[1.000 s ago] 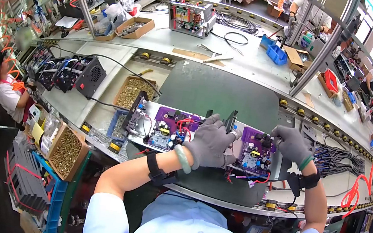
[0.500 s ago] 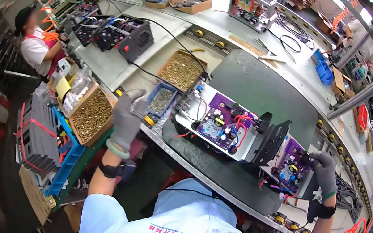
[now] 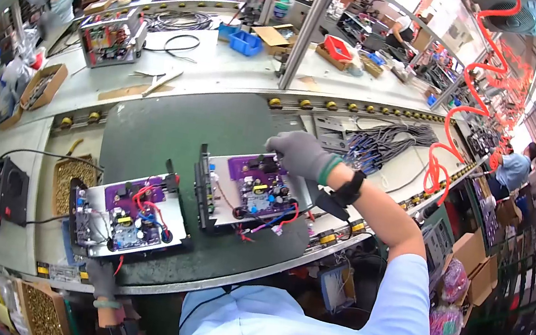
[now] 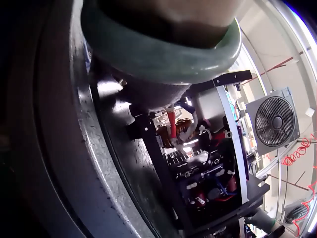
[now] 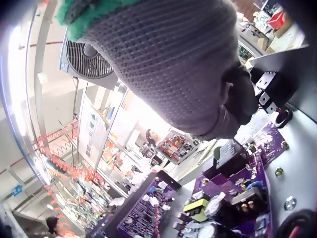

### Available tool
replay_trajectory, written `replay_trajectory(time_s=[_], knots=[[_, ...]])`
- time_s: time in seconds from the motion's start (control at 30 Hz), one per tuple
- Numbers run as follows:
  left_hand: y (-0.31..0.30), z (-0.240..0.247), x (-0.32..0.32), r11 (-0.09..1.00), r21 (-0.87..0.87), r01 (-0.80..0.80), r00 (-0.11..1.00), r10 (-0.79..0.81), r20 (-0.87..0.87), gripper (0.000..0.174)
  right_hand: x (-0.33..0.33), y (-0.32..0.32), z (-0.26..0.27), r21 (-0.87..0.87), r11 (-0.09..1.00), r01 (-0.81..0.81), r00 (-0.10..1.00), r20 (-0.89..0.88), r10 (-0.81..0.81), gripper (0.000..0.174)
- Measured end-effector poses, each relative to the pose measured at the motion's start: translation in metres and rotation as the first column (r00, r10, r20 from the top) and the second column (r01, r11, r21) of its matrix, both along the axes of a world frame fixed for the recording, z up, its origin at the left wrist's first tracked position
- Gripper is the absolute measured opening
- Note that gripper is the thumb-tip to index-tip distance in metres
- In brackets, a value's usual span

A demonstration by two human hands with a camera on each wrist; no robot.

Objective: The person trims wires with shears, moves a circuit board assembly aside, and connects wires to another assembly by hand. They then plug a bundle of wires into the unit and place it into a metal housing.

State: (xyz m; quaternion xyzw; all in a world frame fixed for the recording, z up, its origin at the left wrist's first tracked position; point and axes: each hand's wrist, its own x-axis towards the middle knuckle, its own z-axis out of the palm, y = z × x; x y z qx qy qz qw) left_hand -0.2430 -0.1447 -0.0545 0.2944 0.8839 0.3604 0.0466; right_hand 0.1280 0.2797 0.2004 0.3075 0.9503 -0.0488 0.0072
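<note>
Two open metal chassis, each with a purple circuit board and a black end panel, sit on a dark green mat (image 3: 173, 113) in the head view. My gloved left hand (image 3: 103, 279) is at the front left corner of the left chassis (image 3: 172, 212); its fingers are hidden behind the bangle and glove in the left wrist view. At the far right corner of the right chassis (image 3: 258, 190), my gloved right hand (image 3: 304, 155) grips with curled fingers. The right wrist view has this glove (image 5: 173, 64) beside a black block (image 5: 270, 91) above the board. A gap separates the two chassis.
A box of brass-coloured small parts (image 3: 72, 174) stands left of the mat, near a black cased unit (image 3: 8, 189). Another such box (image 3: 42, 314) sits below the table edge. Bundled cables (image 3: 388, 143) lie to the right, and a red coiled hose (image 3: 445, 151) hangs there.
My left hand left the chassis, swung out to the left, and is now at the left chassis's front corner. The two chassis, close together before, now stand apart. The head view has turned right.
</note>
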Motion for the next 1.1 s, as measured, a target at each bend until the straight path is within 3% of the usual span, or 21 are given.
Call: replay_trajectory(time_s=[0.03, 0.1, 0.13, 0.2, 0.23, 0.33, 0.37, 0.43, 0.57, 0.63, 0.67, 0.73, 0.8, 0.83, 0.87, 0.9, 0.93, 0.97, 1.03, 1.1], knots=[[0.004, 0.020, 0.010, 0.998, 0.033, -0.053, 0.989, 0.048, 0.138, 0.015, -0.001, 0.003, -0.004, 0.056, 0.998, -0.034, 0.999, 0.040, 0.032, 0.033], [0.004, 0.013, 0.012, 0.981, 0.187, -0.046, 0.978, 0.005, 0.210, 0.030, -0.003, 0.009, -0.010, 0.111, 0.988, -0.104, 0.993, 0.073, 0.096, 0.034], [0.005, 0.005, 0.014, 0.956, 0.289, -0.049, 0.975, -0.017, 0.221, 0.038, -0.003, 0.011, -0.009, 0.113, 0.988, -0.102, 0.993, 0.071, 0.094, 0.034], [0.004, -0.006, 0.018, 0.952, 0.298, -0.075, 0.978, 0.011, 0.210, 0.044, -0.005, 0.011, -0.005, 0.142, 0.958, -0.250, 0.961, 0.160, 0.227, 0.029], [0.004, -0.010, 0.019, 0.948, 0.303, -0.100, 0.979, 0.039, 0.200, 0.049, -0.006, 0.011, -0.004, 0.136, 0.959, -0.248, 0.962, 0.156, 0.226, 0.029], [0.007, -0.020, 0.020, 0.900, 0.426, -0.087, 0.992, 0.039, 0.120, 0.050, -0.014, 0.010, 0.007, 0.144, 0.936, -0.321, 0.926, 0.256, 0.278, 0.026], [0.006, -0.022, 0.019, 0.905, 0.417, -0.080, 0.993, 0.034, 0.117, 0.050, -0.020, 0.007, 0.016, 0.104, 0.947, -0.303, 0.910, 0.326, 0.256, 0.025], [0.001, -0.024, 0.015, 0.973, 0.221, -0.067, 0.998, 0.064, 0.019, 0.051, -0.030, 0.011, 0.019, 0.029, 0.961, -0.275, 0.890, 0.386, 0.243, 0.025], [0.004, -0.026, 0.018, 0.976, 0.203, -0.073, 0.978, 0.110, -0.176, 0.049, -0.046, 0.026, 0.019, -0.051, 0.955, -0.291, 0.859, 0.426, 0.284, 0.029], [0.002, -0.032, 0.015, 0.969, 0.242, -0.037, 0.970, 0.094, -0.226, 0.048, -0.045, 0.032, 0.019, -0.117, 0.976, -0.185, 0.915, 0.342, 0.215, 0.032], [-0.004, -0.032, 0.011, 0.991, 0.093, -0.098, 0.989, 0.107, -0.102, 0.052, -0.039, 0.030, 0.015, -0.159, 0.979, -0.126, 0.939, 0.300, 0.169, 0.033], [-0.006, -0.035, 0.005, 0.994, 0.094, -0.052, 0.994, 0.061, -0.094, 0.053, -0.020, 0.023, 0.004, -0.119, 0.984, -0.129, 0.962, 0.224, 0.153, 0.034], [-0.009, -0.064, -0.017, 0.911, 0.379, -0.161, 0.987, 0.160, 0.033, 0.047, 0.003, -0.001, -0.012, 0.119, 0.992, -0.045, 0.995, 0.097, 0.033, 0.034], [-0.014, -0.027, -0.020, 0.972, 0.065, -0.225, 0.973, 0.220, 0.074, 0.046, 0.019, -0.008, -0.015, 0.204, 0.965, -0.166, 0.978, -0.090, 0.187, 0.041], [-0.034, -0.052, -0.060, 0.922, 0.309, -0.232, 0.971, 0.204, 0.121, 0.045, 0.035, -0.015, -0.019, 0.305, 0.915, -0.266, 0.902, -0.257, 0.348, 0.048], [-0.024, 0.023, -0.044, 0.890, 0.022, -0.455, 0.887, 0.450, 0.105, 0.047, 0.047, -0.030, -0.013, 0.289, 0.920, -0.264, 0.893, -0.288, 0.347, 0.048], [-0.030, 0.044, -0.039, 0.884, 0.403, -0.236, 0.945, 0.305, -0.114, 0.047, 0.058, -0.047, -0.004, 0.271, 0.925, -0.265, 0.882, -0.319, 0.346, 0.048], [-0.036, 0.060, -0.054, 0.799, 0.459, -0.389, 0.909, 0.414, 0.049, 0.046, 0.067, -0.065, 0.003, 0.235, 0.914, -0.330, 0.879, -0.276, 0.388, 0.047], [0.005, 0.155, 0.001, 0.757, 0.629, -0.174, 0.873, 0.414, -0.257, 0.043, 0.073, -0.095, -0.009, 0.236, 0.884, -0.403, 0.869, -0.203, 0.451, 0.035], [0.047, 0.218, 0.057, 0.789, 0.607, 0.090, 0.849, 0.258, -0.461, 0.043, 0.067, -0.099, -0.041, 0.323, 0.853, -0.409, 0.859, -0.178, 0.479, 0.030]])
